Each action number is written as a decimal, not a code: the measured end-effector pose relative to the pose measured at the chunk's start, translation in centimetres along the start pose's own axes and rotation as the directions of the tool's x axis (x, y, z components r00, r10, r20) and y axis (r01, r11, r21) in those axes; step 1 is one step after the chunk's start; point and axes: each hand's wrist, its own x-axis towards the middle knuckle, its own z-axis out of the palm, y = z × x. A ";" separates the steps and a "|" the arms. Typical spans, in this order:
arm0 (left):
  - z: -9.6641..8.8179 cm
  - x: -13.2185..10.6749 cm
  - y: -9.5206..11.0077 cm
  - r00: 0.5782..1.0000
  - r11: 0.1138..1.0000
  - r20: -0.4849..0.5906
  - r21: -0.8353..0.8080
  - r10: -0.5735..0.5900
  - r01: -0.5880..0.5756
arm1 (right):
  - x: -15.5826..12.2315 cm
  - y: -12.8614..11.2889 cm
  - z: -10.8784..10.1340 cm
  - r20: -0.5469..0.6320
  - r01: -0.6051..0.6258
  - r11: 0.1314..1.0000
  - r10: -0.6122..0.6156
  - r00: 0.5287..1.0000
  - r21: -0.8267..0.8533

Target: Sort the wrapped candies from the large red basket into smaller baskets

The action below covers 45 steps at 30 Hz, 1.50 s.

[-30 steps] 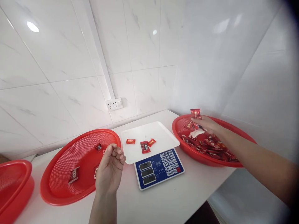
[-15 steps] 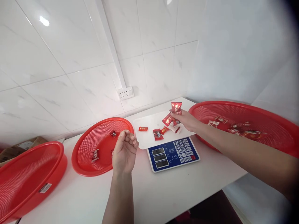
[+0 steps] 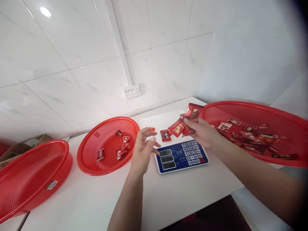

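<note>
Several red snack packets (image 3: 177, 127) are gathered in my right hand (image 3: 203, 130), whose fingers and thumb close around them above the right part of the scale's white tray (image 3: 156, 120). My left hand (image 3: 143, 149) is held over the tray's left front corner with fingers apart and nothing in it. Between the hands, a small red packet with a black-and-white print (image 3: 165, 135) lies on the tray. Part of an orange-red packet (image 3: 152, 129) shows just behind my left fingertips. The blue scale panel (image 3: 181, 157), with keys and three displays, faces me below the hands.
A large red basket (image 3: 252, 107) at the right holds many packets. The middle red basket (image 3: 89, 166) contains several. Another red basket (image 3: 60, 173) stands at far left, before a cardboard box (image 3: 26, 146). A socket (image 3: 132, 91) is on the tiled wall behind the white table (image 3: 79, 205).
My left hand has moved right over the tray's corner, its fingers spreading. More packets are now bunched in my right hand, and fewer lie on the tray. The view has shifted slightly.
</note>
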 end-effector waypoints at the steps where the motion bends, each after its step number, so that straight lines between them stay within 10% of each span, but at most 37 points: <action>1: 0.5 -0.1 -0.5 0.999 0.994 0.031 0.112 -0.004 0.001 | -0.7 0.7 0.4 0.030 0.003 1.000 -0.003 1.000 0.003; 6: 2.1 0.0 -2.6 0.987 0.970 0.139 0.237 -0.085 0.050 | -2.8 3.5 1.4 0.166 0.119 0.987 -0.099 0.981 -0.112; 12: -0.2 1.5 -3.5 0.994 0.842 -0.039 0.536 0.103 -0.066 | -2.5 3.9 -1.5 -0.057 0.132 0.892 -0.173 0.983 -0.432; 22: -1.0 1.7 -2.5 0.972 0.662 0.077 0.721 0.221 -0.208 | -4.7 4.0 -4.3 0.022 -0.029 0.842 0.049 0.999 -0.538; 25: -0.4 0.0 -0.8 0.968 0.695 0.231 0.680 0.097 -0.232 | -6.3 4.6 -3.7 0.174 -0.021 0.779 0.166 0.971 -0.627; 29: 0.6 -2.1 0.8 0.744 0.584 0.648 0.672 -0.166 -0.455 | -8.9 5.9 -1.8 0.445 0.038 0.764 0.334 0.831 -0.644; 32: 1.1 -3.3 1.4 0.637 0.409 0.722 0.686 -0.271 -0.603 | -10.3 6.2 -0.8 0.553 0.078 0.753 0.405 0.728 -0.654; 37: 0.9 -4.4 2.0 0.640 0.267 0.711 0.703 -0.290 -0.660 | -10.9 5.7 -1.4 0.556 0.112 0.720 0.418 0.719 -0.685; 45: 0.7 -3.9 1.9 0.734 0.423 0.654 0.727 -0.186 -0.540 | -10.8 5.8 -2.1 0.476 0.094 0.742 0.322 0.818 -0.663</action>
